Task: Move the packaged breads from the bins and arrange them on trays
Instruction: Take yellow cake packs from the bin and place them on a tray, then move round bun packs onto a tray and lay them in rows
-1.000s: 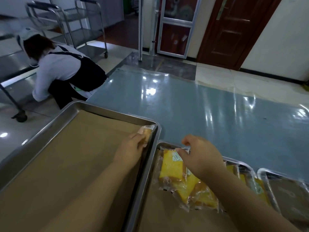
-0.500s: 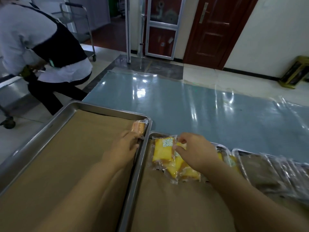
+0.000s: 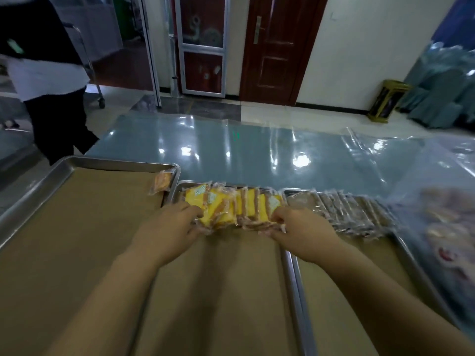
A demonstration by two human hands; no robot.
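Observation:
A row of yellow packaged breads (image 3: 232, 208) stands along the far end of the middle tray (image 3: 289, 263), which is lined with brown paper. My left hand (image 3: 169, 227) holds the row's left end and my right hand (image 3: 300, 227) holds its right end, fingers curled on the wrappers. One single packaged bread (image 3: 161, 183) lies in the far right corner of the left tray (image 3: 46, 181). On the right tray (image 3: 408, 255) a row of brown packaged breads (image 3: 349, 213) lines the far end.
A person in dark trousers (image 3: 51, 116) stands at the far left beside a metal cart. Blue plastic-covered floor (image 3: 257, 150) stretches beyond the trays. Blurred packaged goods (image 3: 447, 227) lie at the right edge. A brown door and a gold bin stand at the back wall.
My left hand has left the single bread on the left tray and come to the yellow row's left end. My right hand shifted to its right end. The view swung right.

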